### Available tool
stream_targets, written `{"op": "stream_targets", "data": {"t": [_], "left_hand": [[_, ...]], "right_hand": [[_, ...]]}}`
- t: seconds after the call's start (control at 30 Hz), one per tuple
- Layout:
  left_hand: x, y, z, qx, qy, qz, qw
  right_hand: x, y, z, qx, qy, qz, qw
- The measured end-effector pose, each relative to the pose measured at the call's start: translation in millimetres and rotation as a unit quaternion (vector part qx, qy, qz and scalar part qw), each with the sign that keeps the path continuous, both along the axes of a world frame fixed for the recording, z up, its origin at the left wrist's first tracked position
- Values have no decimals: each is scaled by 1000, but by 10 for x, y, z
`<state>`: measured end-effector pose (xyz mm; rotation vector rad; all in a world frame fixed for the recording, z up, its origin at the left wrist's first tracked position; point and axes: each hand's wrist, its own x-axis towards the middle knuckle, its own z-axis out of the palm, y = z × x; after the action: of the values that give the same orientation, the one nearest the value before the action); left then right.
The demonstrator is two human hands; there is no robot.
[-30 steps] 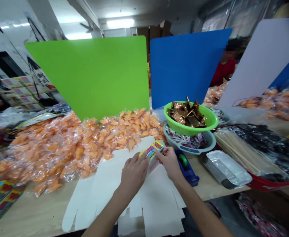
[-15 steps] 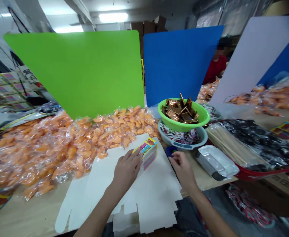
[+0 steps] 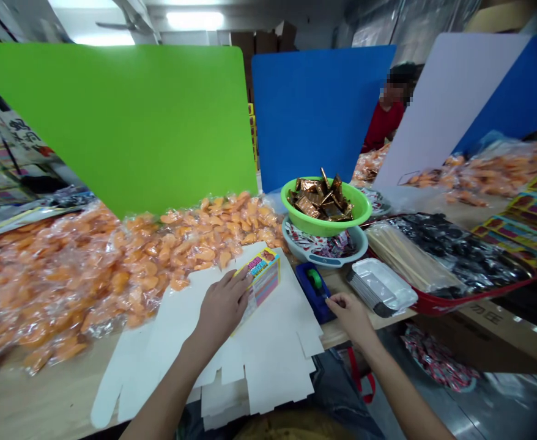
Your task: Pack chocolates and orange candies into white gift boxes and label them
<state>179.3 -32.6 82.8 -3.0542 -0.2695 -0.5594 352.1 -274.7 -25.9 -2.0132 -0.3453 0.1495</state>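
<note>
My left hand (image 3: 222, 305) holds a small colourful printed box (image 3: 263, 277) down on a stack of flat white carton blanks (image 3: 268, 348). Its fingers wrap the box's near side. My right hand (image 3: 348, 310) is at the near end of a blue tape dispenser (image 3: 315, 291) with a green roll. Its fingers are pinched together there; what they pinch is too small to make out.
A big pile of bagged orange snacks (image 3: 112, 256) lies left. A green bowl (image 3: 326, 225) of gold packets sits on a grey bowl. Foil trays (image 3: 383, 286), skewers and a red tray (image 3: 452, 302) lie right. Green (image 3: 112, 122) and blue dividers stand behind; a person in red sits beyond.
My right hand left the printed box and moved right to the tape dispenser's near end. My left hand stayed on the box. The view swung right.
</note>
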Motion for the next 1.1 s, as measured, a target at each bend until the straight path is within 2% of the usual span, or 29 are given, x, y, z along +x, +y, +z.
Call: {"op": "stream_targets", "data": {"t": [0.1,0.2,0.27,0.37,0.47,0.6,0.67,0.73,0.8,0.87,0.93,1.0,1.1], "left_hand": [[1,0,-8,-6,-1,7,1000],[5,8,-23,-12,-8,-2,1000],[7,18,-33,-14,-19,-13,1000],[2,34,-23,-17,-28,-24,999],[-24,42,49,-22,-20,-43,999],[-76,46,162,-26,21,-32,999],[-103,53,148,-42,24,-38,998],[-133,63,64,-67,-33,-57,996],[-168,69,-56,-88,-125,-51,987],[-208,64,-154,-95,-185,-24,978],[-253,47,-187,-83,-181,-5,980],[-302,26,-160,-77,-155,-1,985],[-385,-2,-93,-118,-151,-17,981]], "right_hand": [[-58,19,52,115,85,-37,989],[-167,-3,120,230,186,-67,953],[-248,-33,135,272,209,-74,937],[-359,-75,85,293,226,-87,925],[-421,-95,-21,300,248,-94,916],[-416,-135,-159,281,242,-74,926],[-421,-179,-196,257,233,-57,936],[-457,-220,-179,239,236,-40,941],[-521,-219,-76,233,246,-16,941],[-595,-137,123,234,254,11,938],[-665,42,389,255,256,48,931],[-737,308,656,291,259,108,915],[-863,776,918,335,257,193,886]]}}
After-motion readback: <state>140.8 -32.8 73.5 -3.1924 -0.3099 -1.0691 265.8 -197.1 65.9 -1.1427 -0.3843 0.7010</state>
